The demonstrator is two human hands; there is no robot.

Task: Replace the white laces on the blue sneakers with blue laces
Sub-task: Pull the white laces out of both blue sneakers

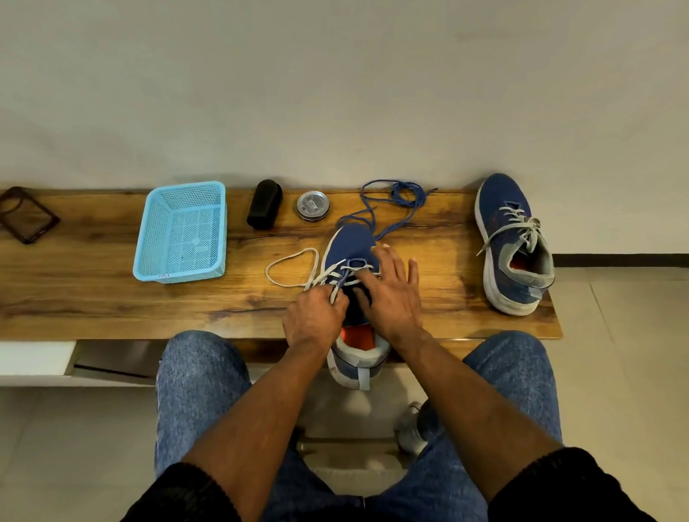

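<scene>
A blue sneaker (349,247) lies on the wooden bench (99,295), toe away from me, heel over the front edge. Its white lace (292,268) is partly loosened, and a loop of it trails left on the wood. My left hand (313,318) pinches the white lace beside the eyelets. My right hand (389,287) rests on the shoe's right side, fingers spread, thumb near the tongue. A blue lace (392,202) lies tangled behind the toe. The second blue sneaker (511,243), laced in white, lies on its side at the bench's right end.
A light blue plastic basket (182,231) stands left of the shoe. A black bottle (263,209) and a round tin (313,206) sit near the wall. A brown phone case (22,214) lies far left. My knees in jeans are below the bench's front edge.
</scene>
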